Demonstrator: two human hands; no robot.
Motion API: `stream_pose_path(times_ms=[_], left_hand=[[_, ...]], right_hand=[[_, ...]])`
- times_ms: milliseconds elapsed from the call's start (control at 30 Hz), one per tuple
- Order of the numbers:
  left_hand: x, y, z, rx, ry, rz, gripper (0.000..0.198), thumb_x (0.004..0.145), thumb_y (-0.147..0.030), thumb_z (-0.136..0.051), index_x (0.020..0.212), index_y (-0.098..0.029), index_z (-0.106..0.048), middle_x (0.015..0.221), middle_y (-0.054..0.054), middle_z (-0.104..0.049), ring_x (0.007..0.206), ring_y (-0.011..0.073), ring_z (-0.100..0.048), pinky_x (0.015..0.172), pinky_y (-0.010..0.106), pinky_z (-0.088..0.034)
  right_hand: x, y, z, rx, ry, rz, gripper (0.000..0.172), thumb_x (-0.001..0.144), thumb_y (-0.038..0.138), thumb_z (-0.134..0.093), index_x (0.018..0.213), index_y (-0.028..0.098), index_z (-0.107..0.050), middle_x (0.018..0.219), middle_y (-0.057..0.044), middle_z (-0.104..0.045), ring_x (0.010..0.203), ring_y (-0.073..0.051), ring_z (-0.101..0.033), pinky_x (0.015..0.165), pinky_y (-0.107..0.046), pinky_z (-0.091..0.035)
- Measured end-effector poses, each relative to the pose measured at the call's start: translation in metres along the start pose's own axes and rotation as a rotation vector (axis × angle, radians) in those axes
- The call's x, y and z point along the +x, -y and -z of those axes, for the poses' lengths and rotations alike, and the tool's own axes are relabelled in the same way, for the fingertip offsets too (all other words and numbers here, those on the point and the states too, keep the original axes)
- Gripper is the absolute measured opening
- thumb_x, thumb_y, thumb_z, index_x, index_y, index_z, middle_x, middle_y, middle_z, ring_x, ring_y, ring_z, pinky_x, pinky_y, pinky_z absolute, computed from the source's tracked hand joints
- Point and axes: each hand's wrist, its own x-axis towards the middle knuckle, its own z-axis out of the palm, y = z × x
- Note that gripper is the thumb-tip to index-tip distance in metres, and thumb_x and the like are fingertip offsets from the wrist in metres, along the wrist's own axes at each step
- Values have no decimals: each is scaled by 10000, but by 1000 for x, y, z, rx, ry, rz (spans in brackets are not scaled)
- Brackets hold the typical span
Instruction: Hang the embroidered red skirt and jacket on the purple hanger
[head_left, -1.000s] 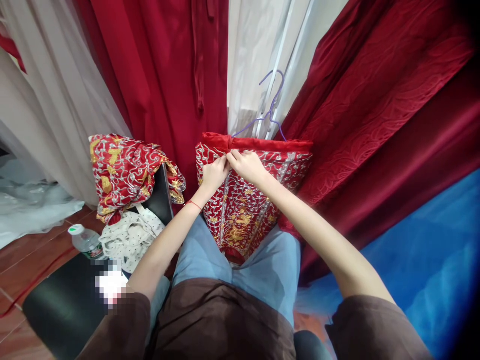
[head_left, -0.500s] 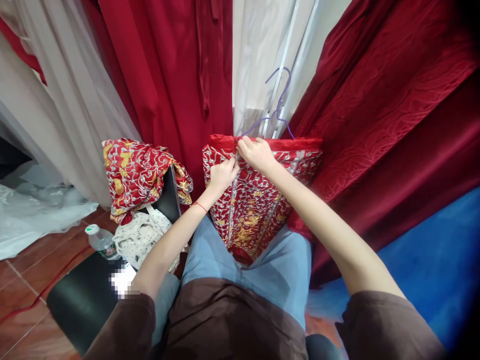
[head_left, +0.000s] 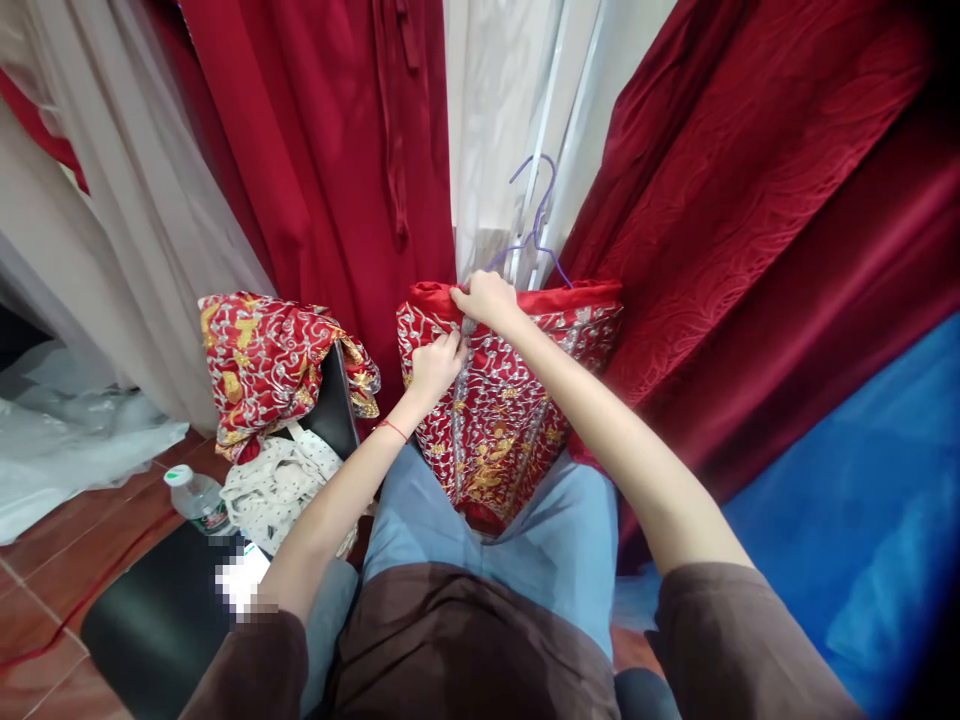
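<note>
A red garment (head_left: 499,440) with silver and gold embroidery and a plain red top band hangs in front of me, its lower end between my knees. A purple hanger (head_left: 541,225) sticks up behind the band. My right hand (head_left: 489,300) has its fingers closed on the band, left of the hanger's hook. Just below and to the left, my left hand (head_left: 437,368) pinches the embroidered cloth beside a silver seam line. The fingertips of both hands are partly hidden, so any small fastener between them cannot be made out.
On the left, another red embroidered cloth (head_left: 259,360) drapes over a black chair back, above a white dotted cloth (head_left: 281,485). A plastic bottle (head_left: 199,500) stands by a black seat (head_left: 146,610). Dark red curtains (head_left: 720,260) hang close on the right.
My right hand has shifted up over the garment's top band, while my left hand sits slightly lower, widening the gap between them. The view has tilted a little.
</note>
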Motion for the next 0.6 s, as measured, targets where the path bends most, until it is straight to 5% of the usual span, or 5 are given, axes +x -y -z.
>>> stream_pose_path(times_ms=[233,467,600], left_hand=[[-3,12,-11,-97,-70,28,312,1019,-344,-415,917,-183,-661,865,79,-738,733,189,-678,613,270,-326],[5,17,-9,-356,-232,76,267,998,-333,-453,827,-207,-616,682,10,-643,609,145,-578,597,256,-289],[4,15,4,-447,-205,5,236,977,-304,-482,791,-206,-589,629,-6,-594,556,131,-524,584,263,-282]], right_hand=[[-1,-20,5,384,100,8,281,873,323,-586,715,121,-702,608,-37,-552,665,-157,-500,709,-336,-425],[3,-22,4,505,74,-46,265,813,336,-685,645,134,-647,596,8,-522,680,-135,-486,725,-304,-415],[4,-11,-4,712,80,41,192,786,303,-719,699,144,-654,678,6,-603,706,-127,-523,752,-291,-438]])
